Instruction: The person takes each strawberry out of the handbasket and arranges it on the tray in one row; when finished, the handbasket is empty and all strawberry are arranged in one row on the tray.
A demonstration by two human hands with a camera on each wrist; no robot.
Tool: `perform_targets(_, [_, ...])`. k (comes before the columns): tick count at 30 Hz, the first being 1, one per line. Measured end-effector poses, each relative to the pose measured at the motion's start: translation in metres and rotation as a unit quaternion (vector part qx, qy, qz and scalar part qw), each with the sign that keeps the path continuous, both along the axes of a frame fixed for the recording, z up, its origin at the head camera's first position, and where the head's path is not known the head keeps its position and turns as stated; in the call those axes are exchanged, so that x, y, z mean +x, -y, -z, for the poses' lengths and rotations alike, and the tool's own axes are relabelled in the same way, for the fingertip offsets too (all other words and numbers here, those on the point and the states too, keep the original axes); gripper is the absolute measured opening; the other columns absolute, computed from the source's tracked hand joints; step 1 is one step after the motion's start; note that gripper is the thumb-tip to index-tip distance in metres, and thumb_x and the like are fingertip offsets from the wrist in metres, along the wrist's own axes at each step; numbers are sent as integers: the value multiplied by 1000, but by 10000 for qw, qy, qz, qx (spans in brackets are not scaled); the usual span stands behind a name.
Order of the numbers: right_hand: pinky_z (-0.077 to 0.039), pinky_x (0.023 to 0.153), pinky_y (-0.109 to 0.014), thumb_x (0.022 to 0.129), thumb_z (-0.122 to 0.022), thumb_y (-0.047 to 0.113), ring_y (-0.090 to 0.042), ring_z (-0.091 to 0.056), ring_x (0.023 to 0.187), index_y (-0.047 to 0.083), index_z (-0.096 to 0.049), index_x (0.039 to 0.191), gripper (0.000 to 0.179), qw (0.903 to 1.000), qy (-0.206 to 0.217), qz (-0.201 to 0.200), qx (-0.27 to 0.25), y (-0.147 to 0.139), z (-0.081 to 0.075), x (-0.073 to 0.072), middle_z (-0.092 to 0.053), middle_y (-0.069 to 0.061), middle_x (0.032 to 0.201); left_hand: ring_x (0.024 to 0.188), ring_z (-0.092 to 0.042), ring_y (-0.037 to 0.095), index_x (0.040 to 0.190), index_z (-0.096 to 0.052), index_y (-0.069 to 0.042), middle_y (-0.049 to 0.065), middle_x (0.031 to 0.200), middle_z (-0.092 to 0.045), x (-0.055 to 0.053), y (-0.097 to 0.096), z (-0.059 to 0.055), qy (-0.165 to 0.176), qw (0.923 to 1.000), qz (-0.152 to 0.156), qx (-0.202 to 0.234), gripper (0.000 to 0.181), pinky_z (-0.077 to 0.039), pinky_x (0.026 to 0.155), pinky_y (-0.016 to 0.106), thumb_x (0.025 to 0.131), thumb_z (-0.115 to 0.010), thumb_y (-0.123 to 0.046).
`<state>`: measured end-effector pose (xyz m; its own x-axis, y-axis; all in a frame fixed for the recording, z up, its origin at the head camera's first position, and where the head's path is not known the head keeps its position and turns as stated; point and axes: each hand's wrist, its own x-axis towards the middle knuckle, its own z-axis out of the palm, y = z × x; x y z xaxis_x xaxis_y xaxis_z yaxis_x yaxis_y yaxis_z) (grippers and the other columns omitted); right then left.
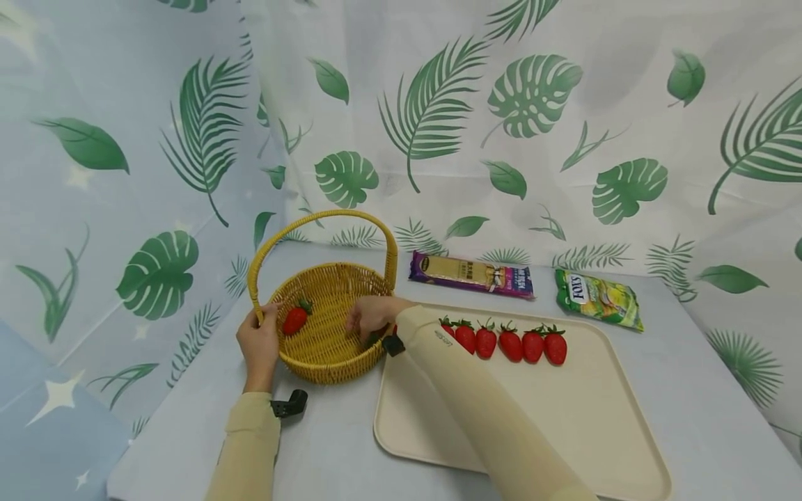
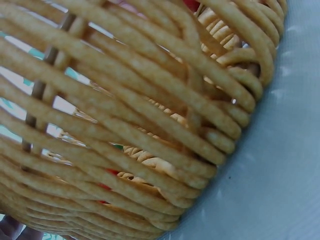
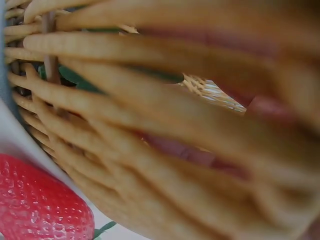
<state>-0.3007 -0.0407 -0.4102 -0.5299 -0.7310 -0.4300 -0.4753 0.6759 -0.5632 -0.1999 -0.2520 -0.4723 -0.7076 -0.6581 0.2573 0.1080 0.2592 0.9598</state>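
Observation:
A yellow wicker basket [image 1: 335,372] with a tall arched handle stands left of the tray. My left hand [image 1: 259,341] grips its left rim at the foot of the handle. One red strawberry [image 1: 294,320] lies inside, near the left wall. Reaching in from the right, my right hand [image 1: 371,314] has its fingers curled low in the basket around a strawberry, whose green leaves [image 1: 374,339] show under the hand while its red body is mostly hidden. Through the weave in the right wrist view, leaves [image 3: 75,77] and parts of fingers [image 3: 272,107] appear.
A cream tray [image 1: 564,431] lies to the right of the basket under my right forearm. Along its far side is a row of several strawberries [image 1: 510,345]. Behind it sit a purple and gold packet [image 1: 473,274] and a green candy bag [image 1: 598,299]. Leaf-patterned curtains surround the table.

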Motion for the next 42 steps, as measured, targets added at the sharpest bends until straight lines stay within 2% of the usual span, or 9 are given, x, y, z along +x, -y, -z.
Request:
perform_targets(5, [-42,67,-25,84,-72,0,-14,-55,90,11,-71,114,32,10000,-58,-27,-52,0,3,-1,-68,-4,114,76,-44,16,110,-71,-3,11,113,-69,0,-1,1,-3,10000,3,30,34,-31,68,29,99,-56,-32])
perform_targets(9, [-49,82,-27,83,-74,1,-15,-60,103,13,-72,111,30,9998,-2,-55,-198,-1,3,-2,-69,-4,112,81,-48,14,110,-70,-2,12,114,-69,-1,-1,1,-62,10000,27,13,35,-32,70,29,99,-57,-33])
perform_targets(12, [-49,89,-30,84,-73,1,-16,-61,107,11,-71,113,30,9993,126,-84,-331,-2,3,-2,-69,-4,113,82,-50,15,109,-70,-1,13,113,-69,-1,-1,1,-92,10000,10,12,36,-33,70,28,99,-57,-33])
perform_targets(18, [-48,84,-26,83,-74,-2,-13,-60,106,8,-70,113,32,9977,336,-173,-561,-3,4,-2,-68,-2,112,87,-52,14,109,-70,-1,13,113,-69,-1,0,1,-106,9999,10,34,33,-34,72,28,99,-57,-30])
perform_targets(21, [-48,83,-24,79,-77,-1,-11,-59,105,8,-70,112,34,9972,342,-329,-574,-2,6,-2,-68,1,110,81,-47,15,110,-71,-2,13,112,-68,-1,0,2,-66,10000,1,47,33,-32,71,30,100,-56,-30])
perform_targets(29, [-48,83,-24,82,-76,6,-9,-59,101,17,-72,115,35,9955,502,-758,-285,-1,7,0,-69,3,108,77,-43,16,110,-71,-3,14,112,-68,0,-1,1,-60,10000,18,27,34,-31,69,30,100,-56,-31])
perform_targets(35, [-47,87,-24,84,-71,5,-9,-58,104,21,-73,114,33,9910,592,-1176,-239,-2,8,-1,-67,5,110,87,-50,13,109,-70,-1,13,114,-69,-1,-2,0,-132,9999,33,38,34,-34,73,28,99,-57,-32])
perform_targets(38, [-46,86,-23,84,-68,2,-8,-57,103,20,-72,115,37,9903,618,-1202,-331,-2,9,-1,-66,6,111,92,-53,13,110,-70,-1,13,114,-69,-1,-3,0,-123,9999,32,42,35,-35,75,27,100,-56,-31])
perform_targets(42, [-46,79,-23,83,-65,-2,-8,-55,99,18,-70,119,41,9906,643,-932,-762,-4,11,-1,-66,5,112,92,-54,14,110,-70,-1,13,114,-69,-1,-2,1,-143,9999,21,13,33,-35,74,28,100,-56,-29])
